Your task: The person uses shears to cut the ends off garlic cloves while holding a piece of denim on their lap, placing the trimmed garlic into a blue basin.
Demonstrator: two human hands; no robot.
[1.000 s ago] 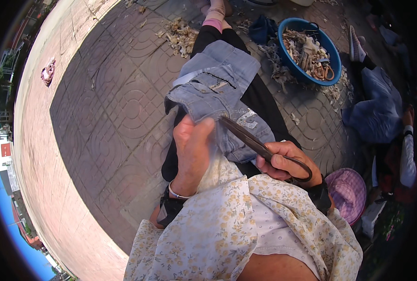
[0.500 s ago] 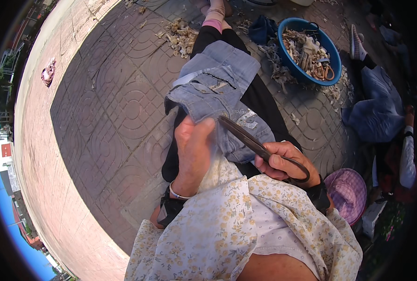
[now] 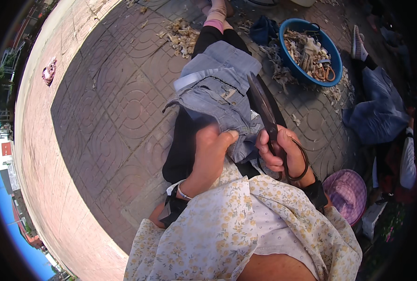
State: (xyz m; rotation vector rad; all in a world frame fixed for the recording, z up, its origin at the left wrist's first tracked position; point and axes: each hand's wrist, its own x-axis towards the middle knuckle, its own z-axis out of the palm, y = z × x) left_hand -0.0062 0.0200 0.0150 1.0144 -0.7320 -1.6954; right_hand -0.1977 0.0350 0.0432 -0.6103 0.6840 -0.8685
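Observation:
A light blue denim garment (image 3: 213, 100) with dark beaded trim and a sparkly patch lies across my black-trousered legs. My left hand (image 3: 213, 145) is closed on its near edge, thumb on top. In my right hand (image 3: 285, 152) is a pair of large dark scissors (image 3: 270, 122), gripped around the handles. The blades point up and away, just right of the denim, and look nearly closed. My right fingertips are close to the cloth's right edge; whether they touch it I cannot tell.
A blue basin (image 3: 336, 61) of cloth scraps and a glove stands at the far right, with scraps (image 3: 180, 37) scattered on the paving. A purple checked hat (image 3: 348, 192) lies by my right elbow. Another person's leg in blue denim (image 3: 374, 105) is further right.
The scissors have swung from pointing left at the denim to pointing upward, away from its edge. My left hand has moved right and slightly nearer, shifting the cloth.

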